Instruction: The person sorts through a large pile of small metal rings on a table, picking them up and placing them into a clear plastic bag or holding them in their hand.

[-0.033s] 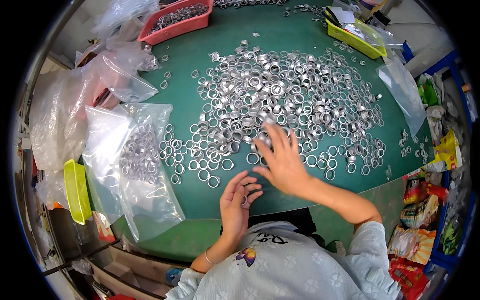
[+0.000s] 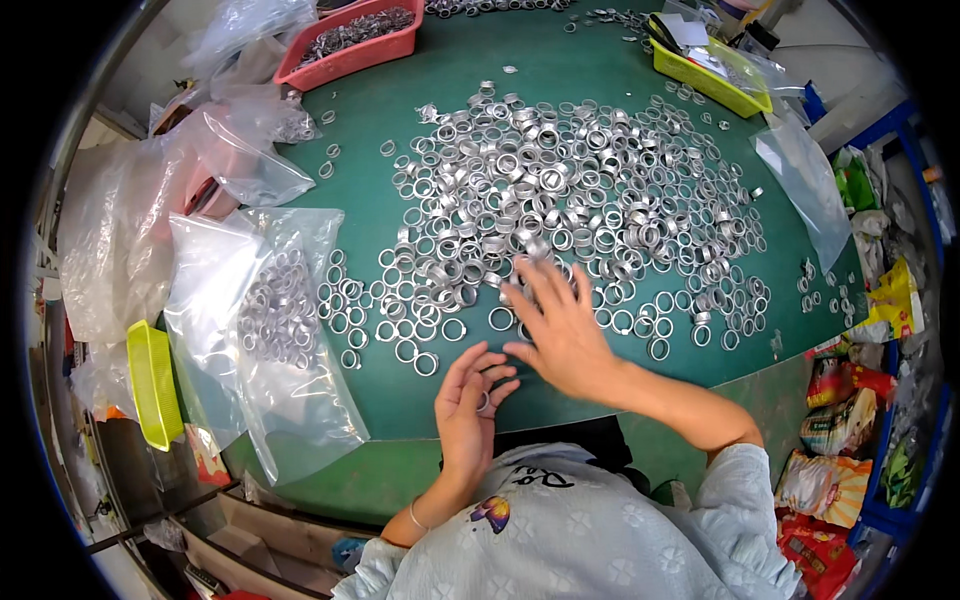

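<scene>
Green counter [image 2: 460, 65] spans my head view, packets [image 2: 840, 424] shelved at right. I count one uncovered red basket [image 2: 390, 47], two yellow baskets [image 2: 152, 385]; rings [image 2: 555, 180], uncountable, heap mid-counter. The left hand [image 2: 465, 425] holds one ring [image 2: 484, 402] in curled fingers; the right hand's [image 2: 570, 345] fingers spread at the heap's near edge.

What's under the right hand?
Around the right hand: silver rings at its fingers, bare green tabletop nearer the person. Whatever lies directly beneath the palm and fingers is covered, so I can't tell.
</scene>
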A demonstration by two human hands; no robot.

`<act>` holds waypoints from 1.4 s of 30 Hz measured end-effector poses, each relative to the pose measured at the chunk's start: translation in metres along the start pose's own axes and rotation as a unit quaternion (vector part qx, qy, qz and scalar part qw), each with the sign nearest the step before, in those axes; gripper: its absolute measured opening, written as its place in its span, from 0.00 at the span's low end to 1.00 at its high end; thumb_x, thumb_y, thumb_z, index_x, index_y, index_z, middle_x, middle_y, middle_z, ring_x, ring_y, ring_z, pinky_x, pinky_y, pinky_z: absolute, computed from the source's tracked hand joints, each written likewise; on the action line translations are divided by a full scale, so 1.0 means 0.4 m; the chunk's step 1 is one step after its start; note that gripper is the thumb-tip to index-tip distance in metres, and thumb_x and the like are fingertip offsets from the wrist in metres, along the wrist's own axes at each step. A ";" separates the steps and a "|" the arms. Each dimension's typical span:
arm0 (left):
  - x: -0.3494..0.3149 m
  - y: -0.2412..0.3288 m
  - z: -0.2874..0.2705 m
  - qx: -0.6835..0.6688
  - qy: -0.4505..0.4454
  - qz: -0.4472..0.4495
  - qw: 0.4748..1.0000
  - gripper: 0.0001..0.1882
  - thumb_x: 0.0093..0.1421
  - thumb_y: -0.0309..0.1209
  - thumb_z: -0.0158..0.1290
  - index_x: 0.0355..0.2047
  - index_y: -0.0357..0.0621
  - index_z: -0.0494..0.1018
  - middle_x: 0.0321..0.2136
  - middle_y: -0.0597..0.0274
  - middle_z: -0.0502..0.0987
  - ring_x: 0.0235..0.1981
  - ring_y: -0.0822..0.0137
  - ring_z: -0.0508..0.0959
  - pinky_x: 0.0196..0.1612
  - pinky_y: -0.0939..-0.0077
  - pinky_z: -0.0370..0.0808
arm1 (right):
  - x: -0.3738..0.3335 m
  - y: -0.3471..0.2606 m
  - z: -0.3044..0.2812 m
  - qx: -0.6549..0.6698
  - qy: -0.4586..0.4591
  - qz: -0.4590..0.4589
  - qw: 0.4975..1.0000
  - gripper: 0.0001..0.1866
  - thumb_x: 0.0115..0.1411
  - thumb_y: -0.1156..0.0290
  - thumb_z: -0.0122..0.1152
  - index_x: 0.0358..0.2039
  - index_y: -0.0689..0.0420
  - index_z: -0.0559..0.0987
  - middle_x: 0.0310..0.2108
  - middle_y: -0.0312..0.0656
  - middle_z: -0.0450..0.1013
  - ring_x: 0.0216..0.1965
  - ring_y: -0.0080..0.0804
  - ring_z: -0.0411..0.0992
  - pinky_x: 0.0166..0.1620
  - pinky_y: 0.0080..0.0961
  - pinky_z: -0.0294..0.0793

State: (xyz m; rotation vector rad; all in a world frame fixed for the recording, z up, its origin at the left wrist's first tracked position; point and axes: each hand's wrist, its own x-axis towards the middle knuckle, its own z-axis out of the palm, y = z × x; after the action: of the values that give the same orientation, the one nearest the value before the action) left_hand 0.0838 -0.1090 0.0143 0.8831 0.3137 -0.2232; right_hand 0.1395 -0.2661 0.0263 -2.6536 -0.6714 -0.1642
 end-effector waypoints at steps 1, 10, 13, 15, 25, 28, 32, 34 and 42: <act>-0.002 0.000 -0.008 0.016 0.014 0.029 0.999 0.17 0.64 0.26 0.41 0.52 0.34 0.63 0.43 0.52 0.72 0.42 0.64 0.75 0.44 0.70 0.75 | -0.013 -0.013 -0.005 0.005 -0.031 -0.026 0.999 0.34 0.50 0.57 0.62 0.53 0.64 0.66 0.59 0.58 0.51 0.60 0.55 0.50 0.59 0.58 0.45; -0.015 0.005 -0.027 0.051 -0.009 0.040 0.998 0.13 0.65 0.23 0.38 0.45 0.33 0.69 0.36 0.56 0.73 0.28 0.73 0.71 0.28 0.82 0.69 | -0.079 -0.032 -0.016 0.107 -0.066 -0.114 0.985 0.20 0.53 0.64 0.58 0.45 0.61 0.73 0.57 0.51 0.58 0.61 0.56 0.50 0.60 0.50 0.54; -0.016 0.014 -0.029 0.062 -0.025 0.016 0.998 0.12 0.65 0.23 0.38 0.44 0.33 0.69 0.33 0.58 0.73 0.22 0.77 0.67 0.22 0.86 0.63 | -0.065 0.011 -0.063 0.063 0.049 -0.057 0.995 0.23 0.52 0.60 0.60 0.46 0.58 0.73 0.57 0.52 0.57 0.60 0.59 0.51 0.59 0.51 0.54; -0.020 0.024 -0.020 0.075 -0.054 -0.015 0.996 0.12 0.64 0.22 0.38 0.44 0.34 0.69 0.32 0.59 0.73 0.19 0.79 0.64 0.20 0.86 0.61 | -0.064 0.022 -0.055 -0.017 0.049 0.030 0.998 0.33 0.49 0.55 0.63 0.54 0.55 0.67 0.57 0.54 0.56 0.59 0.63 0.51 0.59 0.55 0.50; -0.041 -0.003 0.000 0.348 -0.055 0.087 0.932 0.10 0.55 0.19 0.53 0.39 0.37 0.69 0.28 0.66 0.72 0.15 0.84 0.61 0.17 0.91 0.55 | 0.005 -0.060 0.079 0.096 0.063 0.039 0.993 0.32 0.53 0.68 0.60 0.57 0.61 0.62 0.59 0.61 0.49 0.62 0.65 0.45 0.59 0.50 0.54; -0.047 0.032 -0.002 0.477 -0.058 0.095 0.872 0.14 0.48 0.19 0.60 0.36 0.37 0.70 0.29 0.66 0.72 0.16 0.82 0.63 0.18 0.88 0.58 | 0.014 -0.050 0.077 0.223 0.063 -0.017 0.973 0.25 0.56 0.74 0.55 0.55 0.62 0.65 0.60 0.53 0.53 0.65 0.53 0.46 0.62 0.42 0.53; -0.040 0.029 0.016 0.626 -0.097 0.173 0.755 0.16 0.46 0.25 0.62 0.36 0.42 0.72 0.32 0.63 0.71 0.19 0.70 0.70 0.21 0.76 0.66 | -0.017 -0.043 0.041 0.258 0.017 -0.063 0.964 0.18 0.56 0.74 0.54 0.49 0.58 0.72 0.54 0.42 0.65 0.62 0.38 0.55 0.62 0.45 0.51; -0.037 0.019 0.031 0.673 -0.112 0.191 0.705 0.16 0.47 0.27 0.62 0.37 0.45 0.73 0.34 0.62 0.70 0.21 0.63 0.74 0.23 0.70 0.70 | -0.053 -0.034 -0.007 0.291 0.042 -0.042 0.955 0.15 0.56 0.74 0.55 0.45 0.58 0.75 0.50 0.41 0.68 0.58 0.37 0.60 0.60 0.43 0.54; -0.011 0.007 0.043 0.699 -0.068 0.203 0.682 0.17 0.48 0.27 0.61 0.40 0.51 0.75 0.35 0.63 0.69 0.19 0.60 0.73 0.23 0.67 0.69 | -0.232 0.114 -0.123 0.067 0.236 0.237 0.940 0.14 0.44 0.75 0.66 0.35 0.57 0.77 0.37 0.40 0.69 0.42 0.40 0.64 0.45 0.31 0.60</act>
State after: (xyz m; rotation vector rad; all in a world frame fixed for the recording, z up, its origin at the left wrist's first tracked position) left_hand 0.0838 -0.1206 0.0279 2.4287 -0.3081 -0.0726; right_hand 0.0789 -0.3631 0.0363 -2.4217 0.1105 -0.5670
